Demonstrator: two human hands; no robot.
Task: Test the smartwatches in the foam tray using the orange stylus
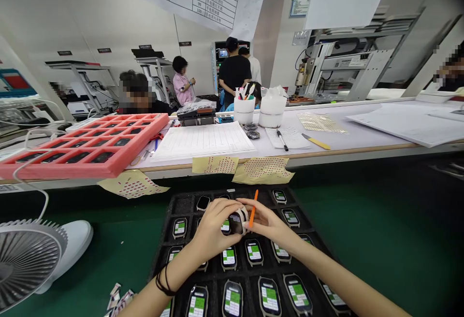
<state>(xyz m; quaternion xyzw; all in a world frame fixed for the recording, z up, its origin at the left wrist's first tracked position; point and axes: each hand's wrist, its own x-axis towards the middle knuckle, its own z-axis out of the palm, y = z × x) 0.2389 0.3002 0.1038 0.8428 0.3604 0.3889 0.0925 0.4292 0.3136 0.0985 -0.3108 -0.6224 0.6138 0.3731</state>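
Across the lower view, see a green worktop (362,220); above and behind it, a long white raised shelf (366,138). On the worktop, find a black foam tray (183,206) with rows of square-faced smartwatches (253,252), many lit in green and white. At the left, on the shelf, notice a red foam tray (108,168) with dark items in its compartments; below it, on the worktop, a white round fan (21,264). Farther along the shelf, see a printed white sheet (206,138), two white round containers (244,110), a yellow flat-handled tool (317,141) and a black-and-white pen (282,140).

Over the black tray, see the left hand (213,223) with its grip closed around a dark-screened, pale-edged smartwatch (237,221), tilted. Opposite, see the right hand (264,218), grip closed on a thin orange stick (253,208), nearly upright beside the held watch, with fingertips at the watch's edge.
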